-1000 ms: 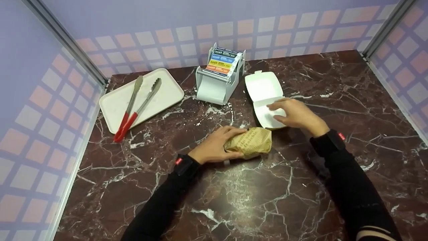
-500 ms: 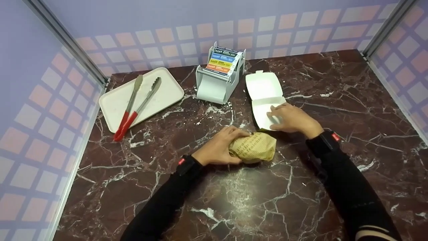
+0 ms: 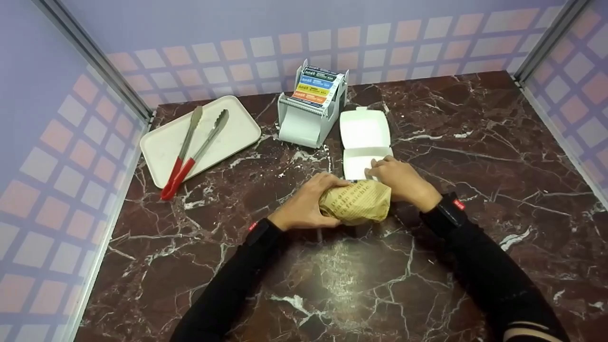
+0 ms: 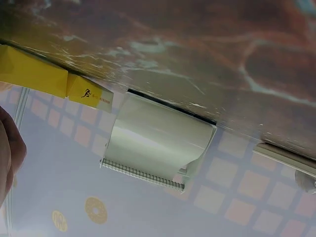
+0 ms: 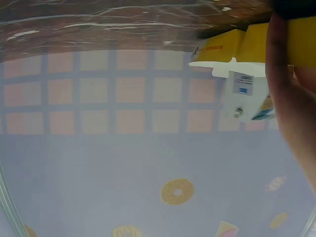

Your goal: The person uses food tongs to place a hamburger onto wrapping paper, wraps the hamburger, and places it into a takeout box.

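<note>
In the head view my left hand [image 3: 308, 202] holds a paper-wrapped burger [image 3: 358, 204], its tan printed wrapper between thumb and fingers. Beyond it lies an opened clamshell burger box [image 3: 365, 128], white inside, lid folded back. My right hand [image 3: 401, 180] grips the box's near right side, fingers over the rim into the base; the burger covers part of this hand and the box's near edge. The right wrist view shows the box's yellow outside [image 5: 224, 47] in the right hand's grasp. In the left wrist view, the yellow box [image 4: 32, 71] appears at the left.
A label dispenser [image 3: 301, 126] with colored label rolls stands behind, left of the box. At the left, red-handled tongs [image 3: 178, 175] lie across a white tray [image 3: 237, 137]. Patterned walls [image 3: 266, 47] enclose the dark marble counter [image 3: 213, 266] at the back and sides.
My right hand has taken hold of the burger box and drawn it left and slightly nearer. The left hand has shifted a little with the wrapped burger, which stays in its grasp.
</note>
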Demonstrator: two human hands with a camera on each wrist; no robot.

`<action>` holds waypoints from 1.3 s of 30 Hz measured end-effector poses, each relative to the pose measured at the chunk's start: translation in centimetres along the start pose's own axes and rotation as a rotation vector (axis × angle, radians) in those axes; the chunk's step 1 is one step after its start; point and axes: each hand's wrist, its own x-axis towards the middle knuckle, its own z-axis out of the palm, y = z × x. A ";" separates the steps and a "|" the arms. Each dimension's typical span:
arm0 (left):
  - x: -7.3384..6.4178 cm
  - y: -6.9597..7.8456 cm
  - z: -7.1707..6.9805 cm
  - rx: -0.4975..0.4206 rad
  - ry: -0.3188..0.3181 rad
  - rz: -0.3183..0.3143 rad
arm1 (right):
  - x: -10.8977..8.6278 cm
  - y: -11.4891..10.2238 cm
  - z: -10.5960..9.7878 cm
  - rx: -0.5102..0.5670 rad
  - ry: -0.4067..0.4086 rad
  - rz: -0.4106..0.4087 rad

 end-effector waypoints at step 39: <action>5.2 -0.2 0.1 -0.220 -0.032 -0.066 | -1.8 4.6 -5.2 0.651 -0.147 -0.055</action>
